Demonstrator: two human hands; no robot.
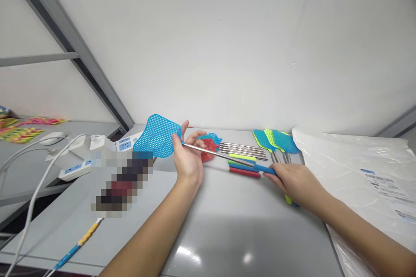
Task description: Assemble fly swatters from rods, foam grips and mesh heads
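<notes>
A blue fly swatter (pixel 159 135) with a perforated head and a metal rod slants across the view. My left hand (pixel 190 156) pinches it where the rod meets the head, thumb on top and other fingers raised. My right hand (pixel 290 184) wraps round its blue handle (pixel 264 169). Behind the rod lie loose swatter heads, one red (pixel 209 149) and at least one blue (pixel 212 136). Several bare metal rods (pixel 243 150) lie side by side next to them. Green, blue and red handle tubes (pixel 245 172) sit below, partly hidden by the rod.
Several swatters with teal and yellow-green heads (pixel 274 140) lie at the right, beside a white plastic mailing bag (pixel 360 181). Power strips (pixel 74 169) and white cables (pixel 30 207) crowd the left side. A blurred-out object (pixel 125 184) lies left on the grey table (pixel 227 233).
</notes>
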